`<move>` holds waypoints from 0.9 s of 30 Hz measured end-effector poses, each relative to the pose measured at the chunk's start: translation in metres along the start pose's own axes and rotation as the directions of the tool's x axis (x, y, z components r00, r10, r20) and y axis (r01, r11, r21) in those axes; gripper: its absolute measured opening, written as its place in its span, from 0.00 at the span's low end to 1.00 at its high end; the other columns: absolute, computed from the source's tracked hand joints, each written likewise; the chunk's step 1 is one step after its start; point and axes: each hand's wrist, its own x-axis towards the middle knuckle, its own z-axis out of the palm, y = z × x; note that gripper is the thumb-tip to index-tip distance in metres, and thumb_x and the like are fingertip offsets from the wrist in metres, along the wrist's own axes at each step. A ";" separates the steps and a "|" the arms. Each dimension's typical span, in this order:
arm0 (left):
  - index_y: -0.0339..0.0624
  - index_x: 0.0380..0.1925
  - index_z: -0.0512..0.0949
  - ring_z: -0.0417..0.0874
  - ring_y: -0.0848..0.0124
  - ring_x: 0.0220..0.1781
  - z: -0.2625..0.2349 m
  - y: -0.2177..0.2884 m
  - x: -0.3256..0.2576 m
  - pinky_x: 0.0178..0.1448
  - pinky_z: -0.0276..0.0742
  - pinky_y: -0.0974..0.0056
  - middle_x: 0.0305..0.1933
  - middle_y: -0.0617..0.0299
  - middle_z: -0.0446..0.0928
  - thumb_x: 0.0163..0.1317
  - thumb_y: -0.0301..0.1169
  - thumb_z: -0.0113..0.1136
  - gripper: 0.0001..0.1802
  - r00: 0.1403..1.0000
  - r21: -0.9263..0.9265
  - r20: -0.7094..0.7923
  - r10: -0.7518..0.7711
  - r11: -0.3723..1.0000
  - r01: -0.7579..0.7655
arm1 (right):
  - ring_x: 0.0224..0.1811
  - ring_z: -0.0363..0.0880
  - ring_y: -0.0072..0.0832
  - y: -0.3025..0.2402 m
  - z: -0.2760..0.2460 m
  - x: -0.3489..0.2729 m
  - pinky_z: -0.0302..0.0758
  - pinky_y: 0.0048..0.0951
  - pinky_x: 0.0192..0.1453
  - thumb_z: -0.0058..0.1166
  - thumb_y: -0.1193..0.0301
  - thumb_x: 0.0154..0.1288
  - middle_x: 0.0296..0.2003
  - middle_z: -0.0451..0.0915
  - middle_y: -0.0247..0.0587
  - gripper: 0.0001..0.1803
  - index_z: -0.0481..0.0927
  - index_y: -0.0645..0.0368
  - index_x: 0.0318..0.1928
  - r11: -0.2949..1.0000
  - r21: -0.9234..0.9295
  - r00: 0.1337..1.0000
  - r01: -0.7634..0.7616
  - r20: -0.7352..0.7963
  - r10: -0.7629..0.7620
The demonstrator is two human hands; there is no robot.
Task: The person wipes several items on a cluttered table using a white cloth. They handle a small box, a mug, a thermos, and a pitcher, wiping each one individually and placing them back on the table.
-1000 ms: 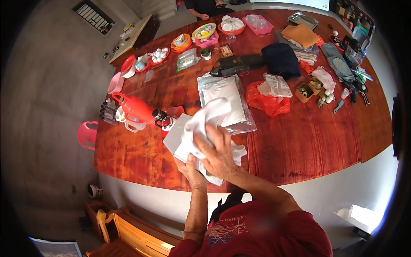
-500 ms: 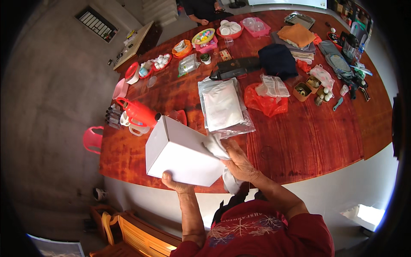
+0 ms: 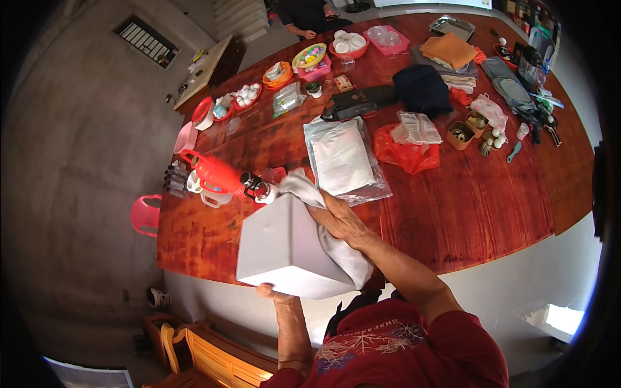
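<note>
As the head view shows, the left hand (image 3: pixel 278 296) grips the white box (image 3: pixel 275 242) over the near edge of the table (image 3: pixel 466 207), thumb visible, other fingers hidden; the right hand (image 3: pixel 341 223), fingers partly curled, holds white cloth (image 3: pixel 347 254) against the box's right side.

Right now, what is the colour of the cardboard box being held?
The cardboard box is white, greyish where shaded; the head view shows it best.
</note>
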 end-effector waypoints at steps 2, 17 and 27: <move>0.35 0.52 0.68 0.79 0.60 0.44 0.031 0.016 0.008 0.47 0.80 0.55 0.45 0.54 0.76 0.39 0.53 0.63 0.43 0.999 0.060 -0.044 0.025 0.998 -0.023 | 0.42 0.73 0.36 0.015 -0.003 -0.019 0.67 0.34 0.45 0.46 0.59 0.66 0.41 0.73 0.47 0.23 0.69 0.62 0.54 0.979 -0.024 0.974 -0.203 0.100 0.205; 0.37 0.56 0.64 0.78 0.59 0.49 0.047 0.038 0.055 0.47 0.80 0.56 0.49 0.53 0.72 0.41 0.57 0.60 0.46 0.985 0.050 -0.110 0.134 0.990 -0.130 | 0.52 0.70 0.28 -0.017 0.051 -0.083 0.66 0.29 0.56 0.45 0.53 0.66 0.53 0.69 0.40 0.31 0.58 0.54 0.64 0.327 0.869 0.780 -0.371 0.101 0.618; 0.36 0.57 0.63 0.77 0.61 0.49 0.048 0.052 0.080 0.49 0.78 0.59 0.49 0.54 0.73 0.42 0.53 0.61 0.45 0.993 -0.022 -0.100 0.055 0.998 -0.058 | 0.59 0.59 0.50 -0.030 0.039 -0.046 0.58 0.44 0.64 0.44 0.63 0.66 0.57 0.62 0.51 0.25 0.62 0.60 0.61 0.894 -0.427 0.982 0.134 -0.063 -0.177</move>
